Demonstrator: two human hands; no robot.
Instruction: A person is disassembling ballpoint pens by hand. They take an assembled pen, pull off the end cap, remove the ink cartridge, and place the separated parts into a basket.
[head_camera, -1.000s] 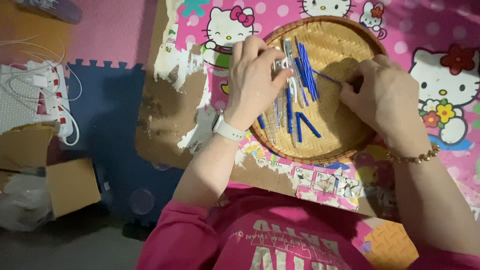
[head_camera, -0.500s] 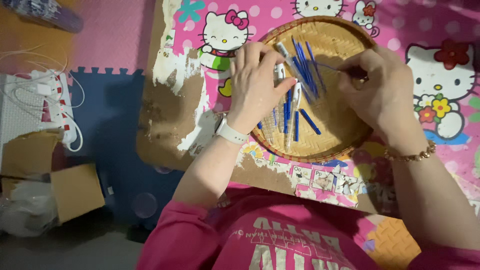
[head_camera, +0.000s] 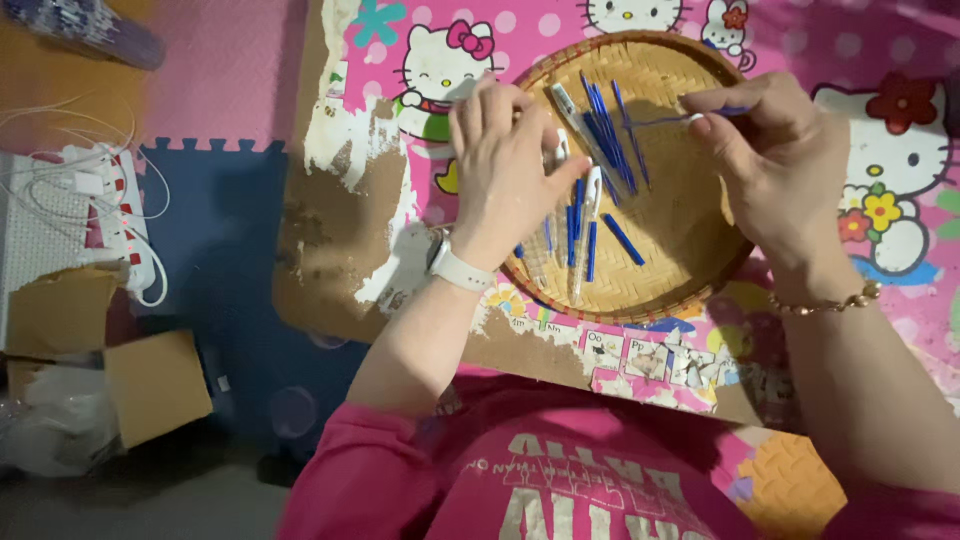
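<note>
Pinching blue refill — right hand; left hand grips pens — woven tray.

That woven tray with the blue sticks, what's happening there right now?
A person in a pink shirt works over a round woven tray on a worn cartoon-print table. The left hand rests at the tray's left edge, on clear pen barrels lying among loose blue refills. The right hand pinches one thin blue refill above the tray. A power strip and a cardboard box lie on the floor mats to the left.

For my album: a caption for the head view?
Left hand on pens, right hand pinching a blue refill over a woven tray.
</note>
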